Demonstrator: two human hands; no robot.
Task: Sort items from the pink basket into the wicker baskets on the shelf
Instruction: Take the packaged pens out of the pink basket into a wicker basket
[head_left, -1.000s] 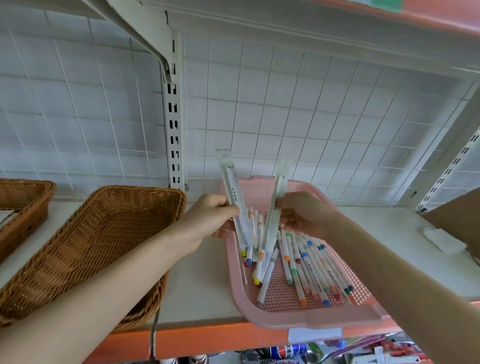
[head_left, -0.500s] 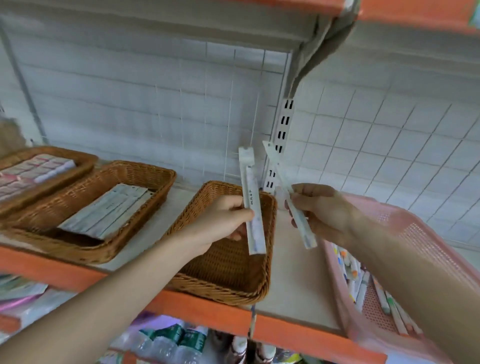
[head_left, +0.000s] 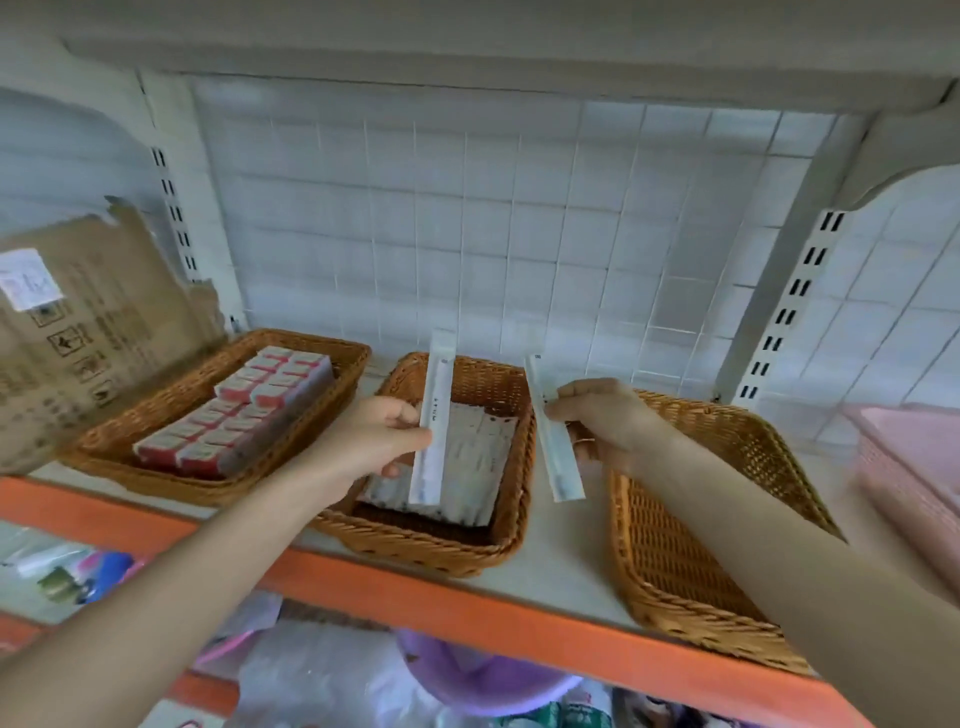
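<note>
Nearest me, the orange front edge of the shelf (head_left: 467, 603) runs across the lower frame, and my two forearms reach over it. A second ago both hands were down in the pink basket, drawing packets out from among the pens. Now I have swung left, and the pink basket (head_left: 914, 457) is only a sliver at the right edge of the frame.

My left hand (head_left: 371, 441) pinches the left packet (head_left: 431, 426) between thumb and fingers, holding it nearly upright above the middle wicker basket (head_left: 431, 551). My right hand (head_left: 605, 426) grips the right packet (head_left: 553, 441) the same way, tilted. Its lower end hangs over the strip of shelf between the middle basket and the right wicker basket (head_left: 691, 561), where I see nothing lying. Half a second ago I was passing over that one, and I have carried on past it.

The middle basket holds a stack of flat white packets (head_left: 467, 467) that look like the pair I hold, so I judge this is their place and the drop comes next.

Further left, the third wicker basket (head_left: 130, 467) holds red boxes (head_left: 239, 415). A cardboard box (head_left: 88, 322) stands beyond it, and the wire grid (head_left: 519, 234) backs everything.
</note>
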